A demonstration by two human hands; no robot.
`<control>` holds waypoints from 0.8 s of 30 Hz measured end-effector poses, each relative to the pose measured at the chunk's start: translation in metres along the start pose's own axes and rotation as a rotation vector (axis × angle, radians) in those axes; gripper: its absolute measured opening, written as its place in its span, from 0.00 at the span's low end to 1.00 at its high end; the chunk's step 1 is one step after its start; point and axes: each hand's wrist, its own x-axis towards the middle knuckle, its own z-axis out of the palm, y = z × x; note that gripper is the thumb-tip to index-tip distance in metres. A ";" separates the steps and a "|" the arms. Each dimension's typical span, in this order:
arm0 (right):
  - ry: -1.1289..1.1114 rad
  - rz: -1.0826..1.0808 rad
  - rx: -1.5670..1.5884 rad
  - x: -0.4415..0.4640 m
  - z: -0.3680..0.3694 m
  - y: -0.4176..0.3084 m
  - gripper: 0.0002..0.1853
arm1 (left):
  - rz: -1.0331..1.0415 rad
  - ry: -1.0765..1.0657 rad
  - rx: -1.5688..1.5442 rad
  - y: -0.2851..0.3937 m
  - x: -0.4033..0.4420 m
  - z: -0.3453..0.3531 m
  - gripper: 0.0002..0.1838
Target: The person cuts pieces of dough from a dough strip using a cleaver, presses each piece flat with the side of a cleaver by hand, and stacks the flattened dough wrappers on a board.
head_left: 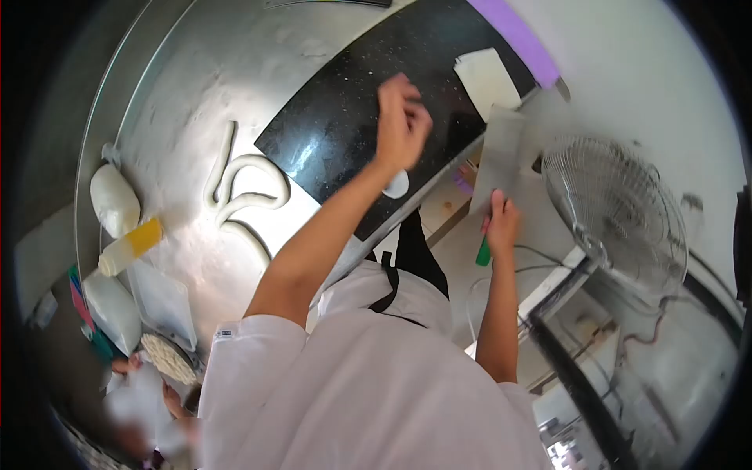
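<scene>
My left hand (403, 124), slightly blurred, is over the black board (329, 110) with loosely curled fingers apart and nothing visible in them. My right hand (501, 223) grips the green handle of a broad-bladed cleaver (504, 149), its blade pointing up beside the board's front edge. A small white round piece (396, 185) lies on the board near my left wrist. White sheets (487, 81) rest at the board's right end, close to the blade tip. On the steel table (176, 94), a long white dough rope (249, 163) lies in loops left of the board.
A wire-caged fan (615, 207) stands at the right. White bags (115, 200), a yellow-and-clear bottle (131, 246), a clear tray (163, 301) and a bowl of pale pieces (168, 358) are at the left. Another person's hand (172, 399) shows at the lower left.
</scene>
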 end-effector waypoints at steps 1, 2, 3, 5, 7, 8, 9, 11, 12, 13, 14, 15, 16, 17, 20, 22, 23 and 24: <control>-0.013 0.006 0.043 -0.016 0.000 0.014 0.27 | -0.209 0.144 -0.187 0.025 0.023 -0.001 0.22; 0.006 0.007 0.055 -0.034 -0.001 0.030 0.27 | -0.185 0.149 -0.041 0.039 0.029 -0.002 0.28; -0.028 0.052 0.037 -0.051 -0.001 0.048 0.26 | -0.171 0.129 -0.043 0.043 0.013 -0.002 0.28; -0.055 0.092 0.042 -0.063 0.008 0.056 0.25 | 0.189 -0.151 0.866 0.030 -0.043 -0.001 0.32; -0.128 0.058 -0.118 -0.078 0.011 0.049 0.24 | 0.297 -0.388 0.955 0.005 -0.048 -0.012 0.35; -0.110 0.054 -0.096 -0.074 0.017 0.046 0.24 | 0.178 -0.147 0.720 -0.004 -0.029 -0.009 0.35; -0.172 -0.099 -0.132 -0.077 0.020 0.047 0.25 | 0.027 0.082 0.486 -0.008 -0.025 -0.010 0.35; -0.207 -0.279 -0.136 -0.053 0.043 0.029 0.26 | 0.005 0.162 0.294 0.010 0.001 -0.027 0.36; -0.337 -0.304 -0.198 -0.047 0.055 0.015 0.26 | 0.058 0.002 0.473 0.017 -0.011 -0.030 0.39; -0.477 -0.329 -0.263 -0.044 0.063 0.008 0.26 | 0.102 -0.156 0.653 0.024 -0.027 -0.036 0.42; -0.488 -0.338 -0.253 -0.036 0.069 0.004 0.26 | 0.085 -0.437 0.887 0.031 -0.047 -0.043 0.48; -0.513 -0.375 -0.347 -0.029 0.076 0.000 0.28 | 0.053 -0.727 1.116 0.028 -0.067 -0.051 0.53; -0.532 -0.410 -0.441 -0.020 0.081 -0.007 0.30 | 0.007 -0.657 1.055 0.019 -0.069 -0.049 0.61; -0.529 -0.412 -0.427 -0.006 0.085 -0.013 0.30 | 0.015 -0.662 1.066 0.001 -0.056 -0.042 0.61; -0.457 -0.377 -0.544 -0.017 0.075 -0.025 0.38 | 0.060 -0.636 1.181 0.009 -0.052 -0.035 0.62; -0.405 -0.418 -0.529 0.007 0.076 -0.033 0.38 | 0.103 -0.621 1.182 0.003 -0.022 -0.023 0.62; -0.392 -0.433 -0.528 0.003 0.074 -0.030 0.38 | 0.096 -0.623 1.175 0.006 -0.024 -0.021 0.62; -0.387 -0.423 -0.521 0.009 0.072 -0.033 0.38 | 0.139 -0.593 1.151 0.001 -0.014 -0.017 0.61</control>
